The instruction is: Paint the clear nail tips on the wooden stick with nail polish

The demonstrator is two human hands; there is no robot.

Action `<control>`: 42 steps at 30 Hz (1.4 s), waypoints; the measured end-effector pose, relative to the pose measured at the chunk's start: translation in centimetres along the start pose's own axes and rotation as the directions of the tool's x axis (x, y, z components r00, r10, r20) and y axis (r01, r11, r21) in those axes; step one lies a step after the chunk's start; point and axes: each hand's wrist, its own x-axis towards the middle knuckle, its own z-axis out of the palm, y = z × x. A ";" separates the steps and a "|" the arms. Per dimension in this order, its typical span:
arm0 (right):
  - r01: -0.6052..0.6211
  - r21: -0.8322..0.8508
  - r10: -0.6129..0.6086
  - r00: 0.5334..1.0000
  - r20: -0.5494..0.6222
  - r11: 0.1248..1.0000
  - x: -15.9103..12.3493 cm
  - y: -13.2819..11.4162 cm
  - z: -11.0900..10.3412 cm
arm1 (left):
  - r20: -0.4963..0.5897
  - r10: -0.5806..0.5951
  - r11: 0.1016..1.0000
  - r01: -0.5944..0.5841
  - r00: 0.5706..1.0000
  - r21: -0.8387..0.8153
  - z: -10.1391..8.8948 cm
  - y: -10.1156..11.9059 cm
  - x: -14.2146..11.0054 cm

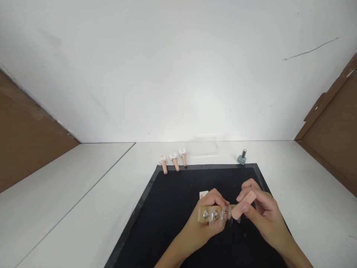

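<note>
The left hand (201,231) grasps a wooden bar (201,216) at the lower centre of the frame, fingers along the far side and thumb along the near side. This grip leaves the left end of the bar and its upper face uncovered, presumably so that the metal studs (205,214) and the clear curved pieces (212,217) mounted along it remain accessible. The bar lies roughly level across the frame, a position that appears to present the row to the other hand.

The right hand (265,214) grips a peach block (243,206) between thumb and fingers, to the right of the bar. The block is tilted, upper end toward the right; its lower end overlaps the rightmost clear pieces. Contact between them cannot be determined from this view. The grip leaves both ends of the block exposed, which probably gives control of its angle.

Both hands work above a black mat (164,219), likely laid to protect the white table (83,208). Three peach pegs (165,168) with white printed tops stand apart at the mat's upper-left edge, and a green bottle (241,159) sits at its upper right; both positions leave working room. A white printed piece (203,194) is partly hidden behind the left hand.
</note>
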 end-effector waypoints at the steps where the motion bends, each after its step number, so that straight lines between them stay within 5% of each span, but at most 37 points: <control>1: -0.024 0.002 0.024 0.999 -0.024 1.000 -0.1 0.1 0.0 | 0.006 -0.010 1.000 0.010 1.000 -0.016 0.0 0.1 0.0; 10: -0.090 0.055 0.101 0.963 -0.249 0.994 -0.3 1.2 0.2 | 0.037 -0.013 0.999 0.015 0.999 -0.048 -0.1 -0.3 -0.4; 16: -0.096 0.137 0.112 0.987 -0.112 0.986 -0.1 0.6 0.1 | 0.050 -0.045 0.994 0.049 0.998 -0.092 -0.2 0.1 -0.3; 24: -0.139 0.111 0.162 0.958 -0.238 0.984 -0.4 1.2 0.4 | 0.032 -0.058 0.993 0.061 0.998 -0.101 -0.1 -0.1 -0.4; 30: -0.107 0.148 0.124 0.986 -0.113 0.983 -0.4 0.9 0.4 | 0.063 -0.074 0.987 0.082 0.995 -0.135 -0.2 0.3 -0.3; 35: -0.122 0.136 0.150 0.964 -0.218 0.983 -0.5 1.1 0.5 | 0.053 -0.083 0.987 0.090 0.995 -0.135 -0.4 0.4 -0.4; 42: -0.095 0.127 0.119 0.972 -0.201 0.987 -0.1 0.5 0.6 | 0.065 -0.094 0.978 0.105 0.993 -0.182 -0.2 0.7 -0.3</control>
